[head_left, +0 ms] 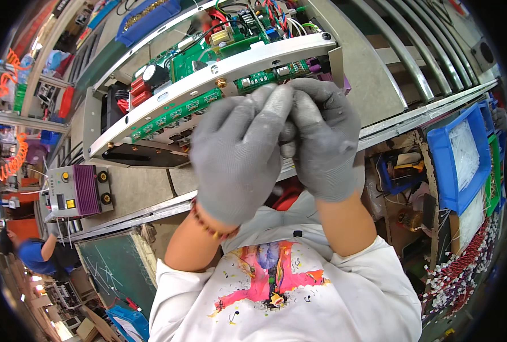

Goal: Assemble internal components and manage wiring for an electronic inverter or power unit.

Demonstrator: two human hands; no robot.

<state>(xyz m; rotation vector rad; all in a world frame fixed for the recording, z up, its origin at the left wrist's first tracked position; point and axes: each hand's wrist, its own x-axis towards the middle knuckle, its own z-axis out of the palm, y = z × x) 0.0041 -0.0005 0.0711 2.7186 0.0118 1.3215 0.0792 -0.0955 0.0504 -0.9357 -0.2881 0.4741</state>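
My left hand (pixel 236 157) and my right hand (pixel 326 139), both in grey knit gloves, meet in front of a metal chassis (pixel 253 61). Their thumbs and fingertips are pinched together close to the chassis's right end. Whatever the fingers hold is hidden or too small to make out. Inside the frame lies a large green circuit board (pixel 188 62) with wires, capacitors and red parts. A narrow green board strip (pixel 176 115) runs below the front rail, partly covered by my left hand. One brass-coloured fastener (pixel 221 83) sits on that rail.
Left on the bench stands a purple and grey box unit (pixel 77 192). Metal rollers (pixel 413 54) extend at the far right. A blue bin (pixel 444 165) holds clear strips, above bundled red wires (pixel 464 265). Brass-coloured pieces fill a blue tray (pixel 129 33). A person in blue (pixel 34 256) is at far left.
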